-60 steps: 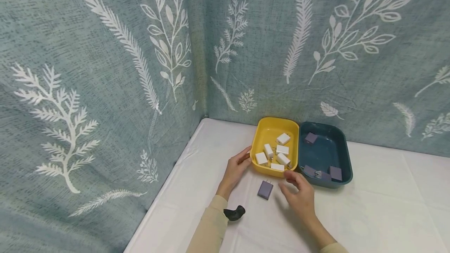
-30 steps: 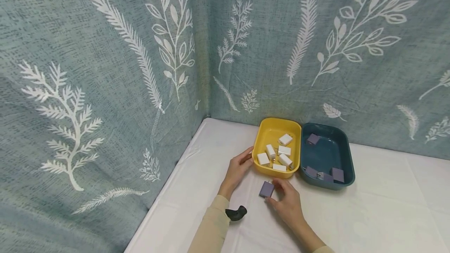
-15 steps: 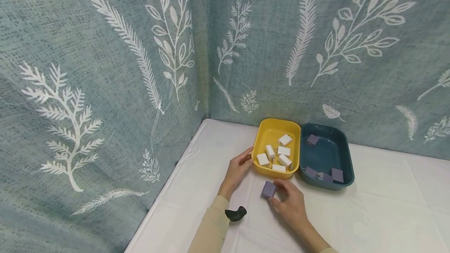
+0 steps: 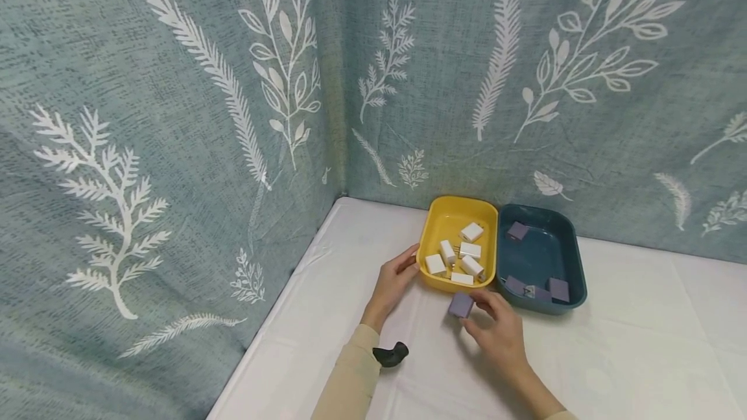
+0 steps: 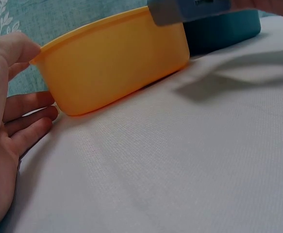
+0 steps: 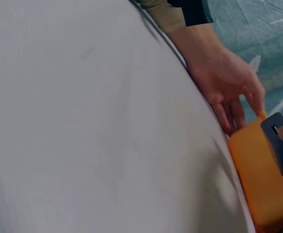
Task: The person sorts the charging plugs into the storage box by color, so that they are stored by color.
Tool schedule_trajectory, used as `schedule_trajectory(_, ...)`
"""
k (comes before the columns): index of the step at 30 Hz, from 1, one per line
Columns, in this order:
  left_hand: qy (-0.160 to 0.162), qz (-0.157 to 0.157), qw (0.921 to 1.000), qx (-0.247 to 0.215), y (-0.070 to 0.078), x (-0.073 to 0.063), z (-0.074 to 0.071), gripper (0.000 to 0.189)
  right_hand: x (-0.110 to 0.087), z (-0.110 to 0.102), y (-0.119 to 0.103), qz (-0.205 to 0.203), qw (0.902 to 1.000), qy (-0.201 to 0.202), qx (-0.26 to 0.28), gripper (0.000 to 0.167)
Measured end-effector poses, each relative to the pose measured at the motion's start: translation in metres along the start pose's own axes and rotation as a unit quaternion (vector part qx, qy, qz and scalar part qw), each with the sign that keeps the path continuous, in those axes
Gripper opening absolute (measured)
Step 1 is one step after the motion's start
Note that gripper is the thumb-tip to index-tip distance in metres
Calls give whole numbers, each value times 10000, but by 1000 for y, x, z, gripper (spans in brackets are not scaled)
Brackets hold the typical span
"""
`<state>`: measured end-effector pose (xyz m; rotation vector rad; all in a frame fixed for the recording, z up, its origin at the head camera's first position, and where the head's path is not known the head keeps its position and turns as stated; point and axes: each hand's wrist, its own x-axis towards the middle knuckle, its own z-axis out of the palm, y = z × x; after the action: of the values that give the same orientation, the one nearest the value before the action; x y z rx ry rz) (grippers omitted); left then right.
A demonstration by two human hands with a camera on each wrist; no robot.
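Observation:
My right hand (image 4: 503,332) pinches a purple USB wall charger (image 4: 461,305) between thumb and fingers, just in front of the yellow bin (image 4: 432,229). The charger's USB slot shows in the right wrist view, where the charger (image 6: 278,148) hides part of the bin. With relaxed fingers, my left hand (image 4: 390,287) touches the near left corner of the yellow bin. In the left wrist view a fingertip of this hand (image 5: 3,116) meets the rim, and the others rest against the wall. Several white chargers (image 4: 471,232) lie in the yellow bin.
A dark blue bin (image 4: 533,255) stands against the yellow bin's right side, with several purple chargers (image 4: 558,290) in it. A black curved object (image 4: 392,355) is by the left wrist. Patterned cloth (image 4: 432,83) hangs behind the white table (image 4: 642,342).
My right hand came down from the bin's front edge, took the purple charger off the table and lifted it rightward toward the bins. The left hand has stayed at the yellow bin.

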<state>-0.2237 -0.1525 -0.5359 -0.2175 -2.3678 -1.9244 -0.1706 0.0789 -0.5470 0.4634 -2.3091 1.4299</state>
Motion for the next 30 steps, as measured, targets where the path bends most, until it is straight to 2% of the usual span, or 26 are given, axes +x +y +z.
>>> schedule_trajectory(8,-10,16,10000,40,0,1,1,46,3,-9,3,-149,9995,164,223,54)
schedule_trajectory(15,-13,-5,9999,113,1,1,1,46,2,-17,-2,-7,9994,158,311,55)
schedule_trajectory(20,-19,-62,9999,110,2,1,1,46,4,-22,-5,-50,9991,190,385,54)
schedule_trajectory(30,-13,-50,9999,112,1,0,1,46,12,-30,1,31,9985,498,206,55)
